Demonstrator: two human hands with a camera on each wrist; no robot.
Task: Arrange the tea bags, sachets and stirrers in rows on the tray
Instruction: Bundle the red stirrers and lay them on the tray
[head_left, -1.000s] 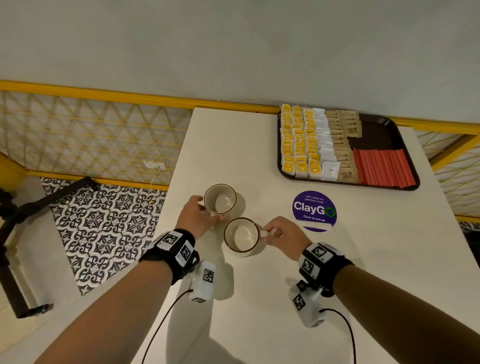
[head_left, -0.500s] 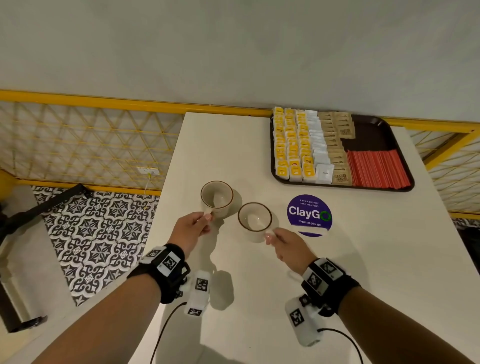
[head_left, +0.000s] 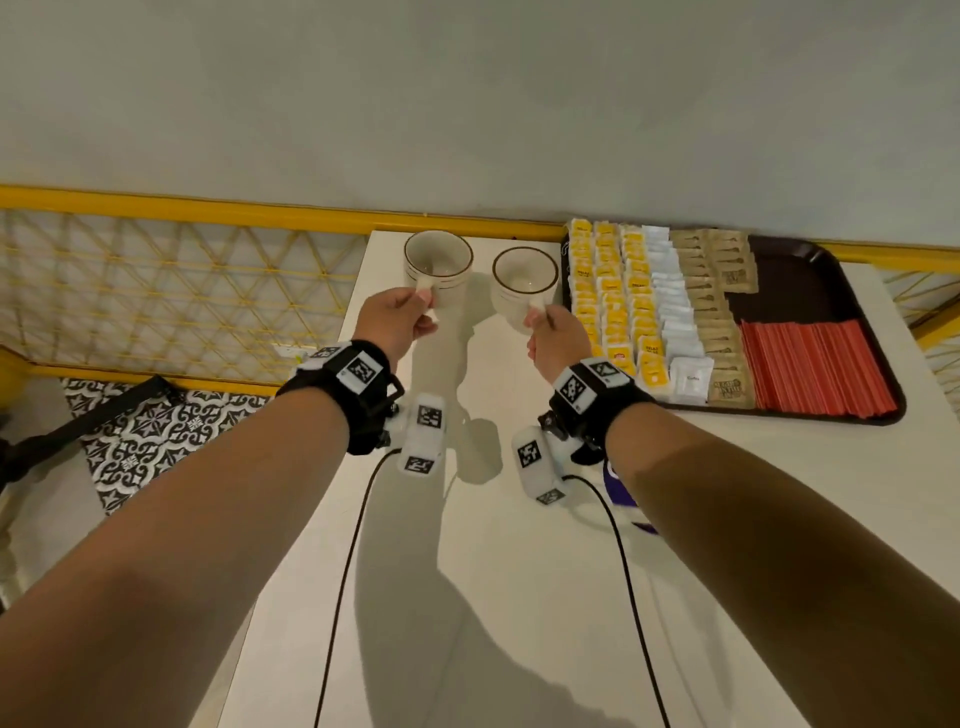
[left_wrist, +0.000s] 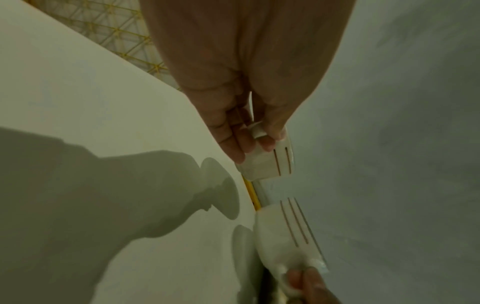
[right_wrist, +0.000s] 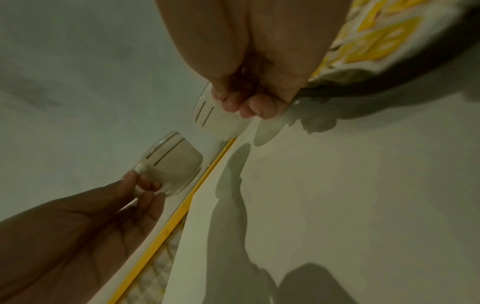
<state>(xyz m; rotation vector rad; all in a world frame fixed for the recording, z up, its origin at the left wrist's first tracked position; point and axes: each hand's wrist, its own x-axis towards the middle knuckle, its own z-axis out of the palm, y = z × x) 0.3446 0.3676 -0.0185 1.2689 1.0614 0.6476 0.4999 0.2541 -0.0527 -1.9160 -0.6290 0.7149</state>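
**Both hands on cup handles, far edge of table**

Left hand (head_left: 397, 322) pinches the handle of the left cup (head_left: 438, 266), thumb on top and fingers curled beneath. Right hand (head_left: 558, 338) likewise pinches the handle of the right cup (head_left: 524, 283). Cups upright, side by side and apart, mouths open upward, near the far edge of the white table (head_left: 519, 571); cannot tell whether either base touches the surface.

Just right of the right-hand grip: dark tray (head_left: 810, 260). On it, nearest the grip, yellow tea bags (head_left: 610, 291) in rows, then white sachets (head_left: 670, 301), brown sachets (head_left: 711, 291), and red stirrers (head_left: 815, 369) farthest out.

Beyond the cups: yellow rail (head_left: 208, 208), grey wall (head_left: 467, 104). Left of the left-hand grip: lattice railing (head_left: 156, 291).
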